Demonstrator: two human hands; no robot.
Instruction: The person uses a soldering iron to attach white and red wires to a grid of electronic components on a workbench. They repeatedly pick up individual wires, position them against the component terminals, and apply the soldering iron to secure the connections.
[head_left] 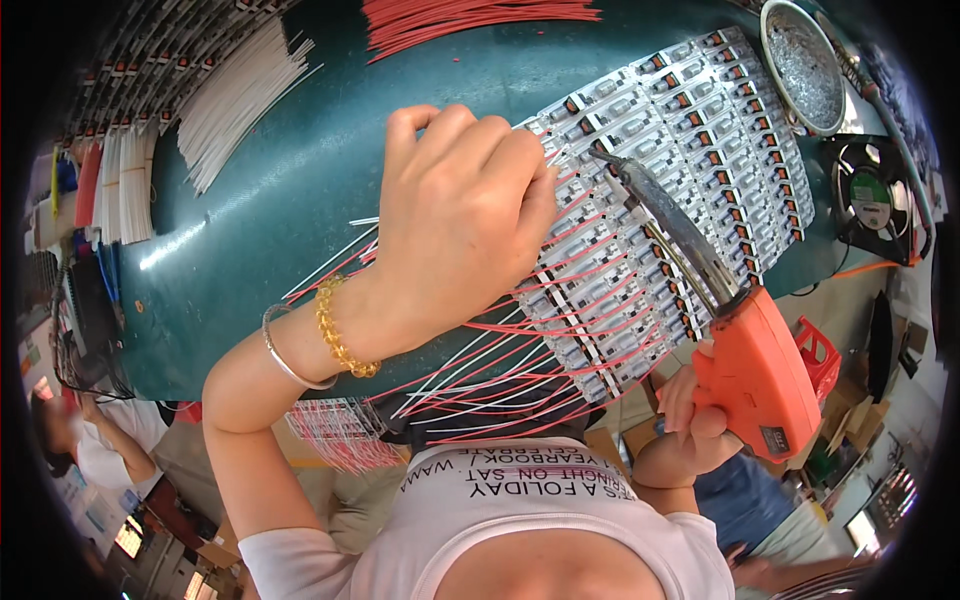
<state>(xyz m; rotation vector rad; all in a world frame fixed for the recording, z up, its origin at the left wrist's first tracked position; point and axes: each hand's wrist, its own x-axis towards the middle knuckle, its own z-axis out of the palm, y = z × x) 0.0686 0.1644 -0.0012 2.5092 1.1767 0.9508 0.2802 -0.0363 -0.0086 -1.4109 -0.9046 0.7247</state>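
My right hand (697, 425) grips the orange handle of a soldering gun (757, 375). Its dark barrel points up and left, with the tip just above a sheet of small circuit boards (690, 120). Beside that tip, at the sheet's left part, my left hand (463, 200) is closed, knuckles up. Its fingertips are turned away, so whatever they pinch is hidden; thin wire ends show next to them. Red wires (590, 312) and white wires (450, 372) run from the boards' near left rows toward my lap.
Bundles of white wires (240, 105) and red wires (470, 22) lie on the green tabletop (270, 240). At the far right stand a metal bowl (803, 65) of shiny bits and a black fan (868, 200). More boards (130, 60) lie far left. Another person (115, 440) is at the left.
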